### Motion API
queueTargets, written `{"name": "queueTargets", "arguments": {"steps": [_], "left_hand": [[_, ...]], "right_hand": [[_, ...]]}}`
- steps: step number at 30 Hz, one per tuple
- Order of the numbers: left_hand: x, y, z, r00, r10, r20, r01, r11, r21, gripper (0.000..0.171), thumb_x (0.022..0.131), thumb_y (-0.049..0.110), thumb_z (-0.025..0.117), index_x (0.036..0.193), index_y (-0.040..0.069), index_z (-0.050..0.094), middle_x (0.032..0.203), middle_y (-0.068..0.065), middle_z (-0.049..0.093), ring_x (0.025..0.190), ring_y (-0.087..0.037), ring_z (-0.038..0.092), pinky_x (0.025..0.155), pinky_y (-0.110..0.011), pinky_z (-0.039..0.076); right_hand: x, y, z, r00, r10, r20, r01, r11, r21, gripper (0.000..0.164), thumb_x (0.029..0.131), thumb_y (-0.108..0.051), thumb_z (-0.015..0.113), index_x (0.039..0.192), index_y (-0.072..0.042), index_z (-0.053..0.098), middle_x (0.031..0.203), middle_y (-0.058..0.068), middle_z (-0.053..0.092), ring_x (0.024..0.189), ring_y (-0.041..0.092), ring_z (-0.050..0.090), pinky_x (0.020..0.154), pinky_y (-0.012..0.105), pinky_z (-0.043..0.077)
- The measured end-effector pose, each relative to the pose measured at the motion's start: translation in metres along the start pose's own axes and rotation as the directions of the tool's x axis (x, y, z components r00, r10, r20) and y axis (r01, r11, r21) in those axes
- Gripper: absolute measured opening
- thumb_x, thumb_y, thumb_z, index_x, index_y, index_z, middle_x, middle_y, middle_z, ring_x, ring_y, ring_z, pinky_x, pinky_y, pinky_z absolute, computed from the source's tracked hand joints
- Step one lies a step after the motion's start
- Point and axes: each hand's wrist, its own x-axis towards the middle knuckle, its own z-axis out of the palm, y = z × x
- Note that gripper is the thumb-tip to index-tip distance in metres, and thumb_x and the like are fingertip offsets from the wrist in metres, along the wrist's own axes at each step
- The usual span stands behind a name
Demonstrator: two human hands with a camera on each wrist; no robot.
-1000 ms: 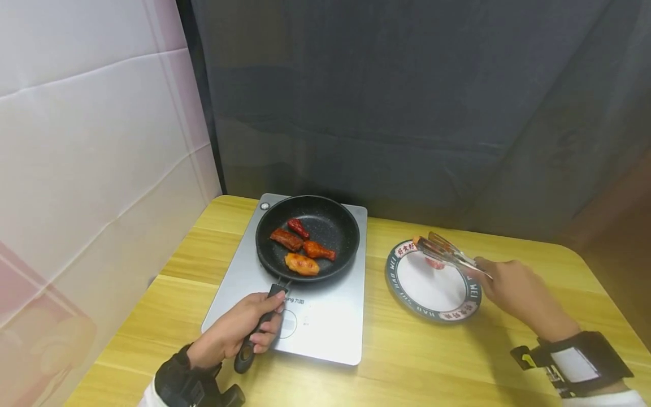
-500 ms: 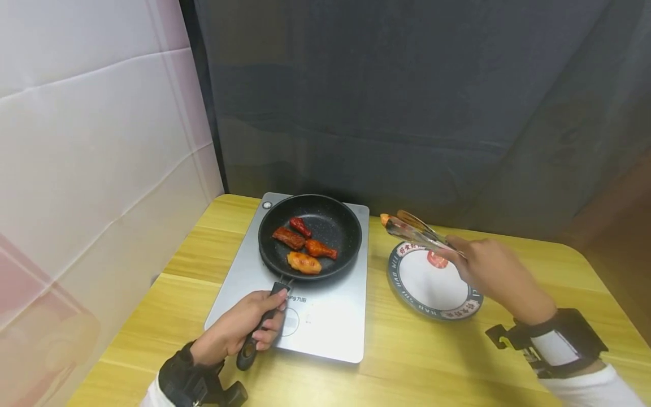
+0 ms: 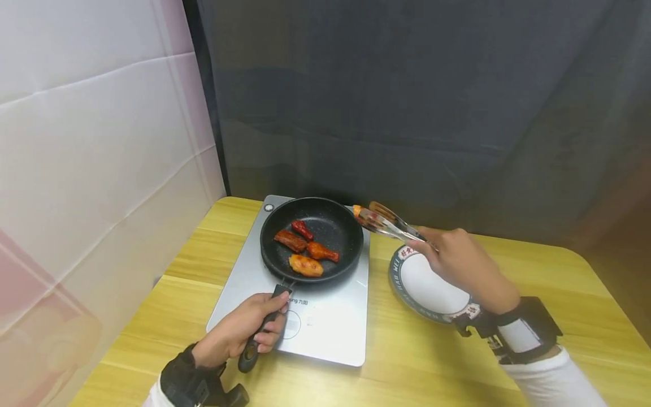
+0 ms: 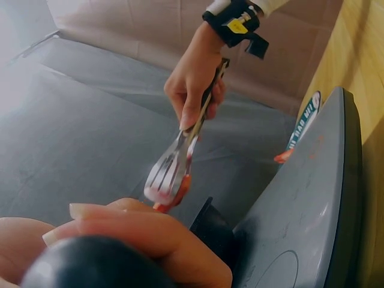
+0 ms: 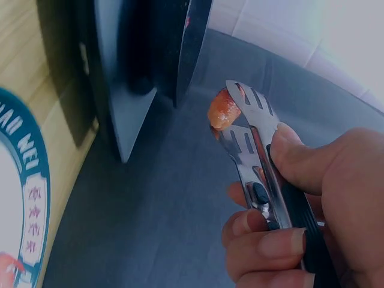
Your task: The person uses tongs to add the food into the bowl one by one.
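Note:
My left hand (image 3: pixel 249 325) grips the black handle of a frying pan (image 3: pixel 338 230). In the pan lie a chicken wing (image 3: pixel 306 265), a drumstick (image 3: pixel 324 252), a brown rib-like piece (image 3: pixel 290 240) and a small dark-red piece (image 3: pixel 302 228). My right hand (image 3: pixel 460 263) holds metal tongs (image 3: pixel 389 226), thumb on one arm and fingers curled round the other. Between the tong tips is a glossy orange-brown piece of food (image 5: pixel 223 111), raised at the pan's right rim in the head view. The left wrist view shows the tongs (image 4: pixel 171 168) beyond my left fingers.
The pan stands on a silver induction cooker (image 3: pixel 330 339). To its right is a round plate (image 3: pixel 398 280) with a dark lettered rim, partly under my right hand; a reddish piece (image 5: pixel 7 270) lies on it. Behind the wooden table (image 3: pixel 203 249) hangs a dark curtain (image 3: pixel 407 113).
My right hand has carried the tongs and the food piece up and left, from over the plate to the pan's right rim. My left hand stays on the handle.

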Motion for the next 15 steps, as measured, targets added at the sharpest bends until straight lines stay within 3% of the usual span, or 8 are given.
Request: {"name": "queueTargets", "arguments": {"steps": [3, 6, 15], "left_hand": [[-0.001, 0.001, -0.001, 1.000, 0.000, -0.010, 0.000, 1.000, 0.006, 0.029, 0.105, 0.029, 0.037, 0.090, 0.004, 0.036, 0.059, 0.006, 0.029, 0.040, -0.002, 0.030, 0.035, -0.017, 0.030], [-0.001, 0.001, -0.001, 1.000, -0.001, -0.008, 0.001, 1.000, 0.002, 0.029, 0.105, 0.029, 0.037, 0.090, 0.005, 0.035, 0.059, 0.006, 0.029, 0.040, -0.002, 0.030, 0.035, -0.017, 0.030], [0.001, 0.000, 0.000, 1.000, -0.003, 0.011, 0.003, 1.000, -0.009, 0.030, 0.105, 0.030, 0.038, 0.090, 0.004, 0.035, 0.059, 0.006, 0.029, 0.040, -0.002, 0.030, 0.035, -0.017, 0.031]], "right_hand": [[0.008, -0.007, 0.008, 0.999, -0.037, -0.009, 0.037, 0.999, 0.009, 0.018, 0.092, -0.023, 0.066, 0.083, -0.008, 0.060, 0.055, -0.006, 0.031, 0.047, 0.010, 0.032, 0.044, 0.026, 0.027], [0.016, -0.015, 0.014, 0.999, -0.038, 0.025, 0.037, 0.999, 0.024, 0.021, 0.093, -0.025, 0.064, 0.082, -0.008, 0.058, 0.054, -0.005, 0.031, 0.046, 0.010, 0.031, 0.042, 0.026, 0.026], [0.036, -0.027, 0.030, 0.988, -0.023, 0.151, 0.024, 1.000, -0.004, 0.028, 0.095, -0.029, 0.062, 0.095, -0.001, 0.064, 0.052, -0.003, 0.033, 0.043, 0.012, 0.034, 0.040, 0.026, 0.029]]}}
